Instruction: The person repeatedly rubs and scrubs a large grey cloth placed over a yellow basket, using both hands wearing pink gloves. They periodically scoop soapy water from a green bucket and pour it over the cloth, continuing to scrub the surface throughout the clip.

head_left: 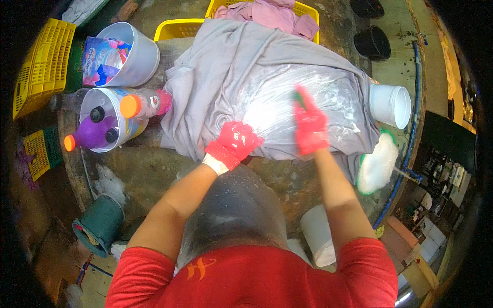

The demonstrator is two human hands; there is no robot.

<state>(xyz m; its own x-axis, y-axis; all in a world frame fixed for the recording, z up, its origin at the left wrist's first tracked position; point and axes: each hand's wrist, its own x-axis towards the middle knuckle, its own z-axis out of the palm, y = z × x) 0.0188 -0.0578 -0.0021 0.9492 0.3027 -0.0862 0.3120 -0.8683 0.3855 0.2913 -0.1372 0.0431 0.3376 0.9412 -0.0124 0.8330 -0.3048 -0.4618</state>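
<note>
A wet grey cloth (205, 66) lies spread over the work surface, its edge hanging toward me. White foam (262, 114) is smeared over its middle and right part. My left hand (234, 146), in a red glove flecked with foam, is closed on the cloth's near edge, where folds bunch up. My right hand (311, 128), also red-gloved, is over the soapy part and smeared by motion. It is closed around a green thing (302, 100), perhaps a scrubbing brush, mostly hidden by the glove.
On the left stand two white buckets (146, 59), one with bottles, including a purple bottle (95, 132). Yellow crates (177, 30) are behind the cloth. At right are a white tub (391, 105), a green-rimmed basin of foam (377, 164) and a blue hose (414, 113).
</note>
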